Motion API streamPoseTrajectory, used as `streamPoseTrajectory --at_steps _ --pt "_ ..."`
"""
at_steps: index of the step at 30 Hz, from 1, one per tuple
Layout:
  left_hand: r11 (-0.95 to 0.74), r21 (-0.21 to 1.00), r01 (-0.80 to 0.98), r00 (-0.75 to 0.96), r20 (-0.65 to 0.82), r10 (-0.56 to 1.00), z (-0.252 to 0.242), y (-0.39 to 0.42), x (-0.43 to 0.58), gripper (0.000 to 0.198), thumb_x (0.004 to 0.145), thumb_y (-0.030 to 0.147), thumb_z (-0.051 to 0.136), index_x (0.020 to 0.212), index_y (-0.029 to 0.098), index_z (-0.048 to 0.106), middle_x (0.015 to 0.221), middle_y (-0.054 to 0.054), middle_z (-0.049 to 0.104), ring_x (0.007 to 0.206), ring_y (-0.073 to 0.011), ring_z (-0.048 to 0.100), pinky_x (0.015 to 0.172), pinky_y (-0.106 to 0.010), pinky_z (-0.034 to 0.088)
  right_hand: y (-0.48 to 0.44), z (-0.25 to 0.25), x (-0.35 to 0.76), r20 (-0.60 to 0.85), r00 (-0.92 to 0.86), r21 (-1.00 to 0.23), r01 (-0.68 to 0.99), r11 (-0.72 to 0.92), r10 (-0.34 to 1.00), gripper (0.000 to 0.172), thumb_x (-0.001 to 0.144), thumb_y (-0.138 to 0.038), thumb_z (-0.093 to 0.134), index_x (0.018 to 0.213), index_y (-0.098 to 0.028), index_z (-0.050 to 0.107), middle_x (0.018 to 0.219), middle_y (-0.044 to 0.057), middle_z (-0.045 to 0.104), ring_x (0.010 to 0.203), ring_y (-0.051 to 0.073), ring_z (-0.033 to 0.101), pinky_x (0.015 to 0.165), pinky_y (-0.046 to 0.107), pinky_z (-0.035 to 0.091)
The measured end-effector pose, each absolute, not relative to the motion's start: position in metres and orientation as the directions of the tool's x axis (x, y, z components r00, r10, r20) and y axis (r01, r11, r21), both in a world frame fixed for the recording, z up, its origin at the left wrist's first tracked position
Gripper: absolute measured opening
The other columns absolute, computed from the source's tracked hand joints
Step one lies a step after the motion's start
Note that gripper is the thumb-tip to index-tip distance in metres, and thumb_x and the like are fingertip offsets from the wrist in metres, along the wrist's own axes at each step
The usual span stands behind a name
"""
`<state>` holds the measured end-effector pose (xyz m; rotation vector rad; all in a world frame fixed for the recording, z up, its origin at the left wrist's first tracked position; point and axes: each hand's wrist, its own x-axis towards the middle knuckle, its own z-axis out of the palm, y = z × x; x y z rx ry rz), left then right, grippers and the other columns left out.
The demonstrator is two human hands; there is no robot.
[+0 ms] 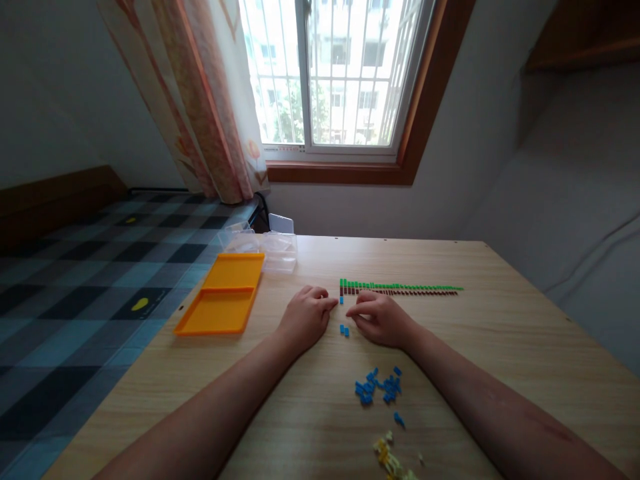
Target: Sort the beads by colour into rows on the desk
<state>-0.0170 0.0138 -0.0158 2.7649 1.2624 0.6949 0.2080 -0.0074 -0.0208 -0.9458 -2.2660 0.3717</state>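
Small rectangular tiles stand in two long rows on the table: a green row (400, 286) and, just nearer, a dark brown row (380, 291). One blue tile (341, 300) sits at the left end, below the brown row. My left hand (306, 317) rests on the table with its index fingertip at or beside that blue tile; I cannot tell if they touch. To the tile's right is my right hand (380, 319), fingers bent and slightly apart, with nothing visible between them. Two loose blue tiles (345, 331) lie between the hands, a little nearer to me.
A pile of blue tiles (379, 387) lies between my forearms, with pale yellow pieces (390, 460) at the front. An orange tray (220, 311) and clear plastic boxes (280, 252) stand on the left. Beside the table is a bed with a checked cover (100, 293).
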Motion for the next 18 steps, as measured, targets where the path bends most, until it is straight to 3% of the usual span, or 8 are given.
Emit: streamPoseTrajectory --at_steps 7,13,18 --pt "-0.673 0.216 0.707 0.569 0.391 0.723 -0.015 0.014 -0.019 0.027 0.090 0.014 0.055 0.104 0.027 0.076 0.100 -0.005 0.068 0.095 -0.0226 0.057 0.090 -0.038 0.048 -0.021 -0.009 0.208 0.403 -0.625 -0.505 0.457 0.732 0.669 0.016 0.086 -0.024 0.061 0.093 -0.022 0.075 0.079 0.003 0.061 0.071 0.015 0.058 0.068 0.027 0.045" --pt "-0.662 0.249 0.707 0.556 0.383 0.738 -0.014 0.014 -0.018 0.029 0.086 0.009 0.056 0.100 0.024 0.076 0.098 -0.005 0.068 0.095 -0.0222 0.057 0.092 -0.038 0.048 -0.017 -0.011 0.211 0.368 -0.640 -0.451 0.512 0.731 0.675 0.011 0.083 -0.030 0.067 0.089 -0.023 0.074 0.079 0.002 0.064 0.071 0.014 0.059 0.067 0.026 0.043" --pt "-0.653 0.266 0.709 0.543 0.385 0.746 -0.015 0.014 -0.017 0.027 0.086 0.010 0.056 0.097 0.024 0.077 0.097 -0.006 0.068 0.095 -0.0226 0.057 0.090 -0.038 0.048 -0.005 -0.016 0.217 0.378 -0.542 -0.415 0.625 0.661 0.750 0.010 0.085 -0.027 0.066 0.088 -0.024 0.075 0.080 0.002 0.067 0.072 0.014 0.061 0.069 0.025 0.044"
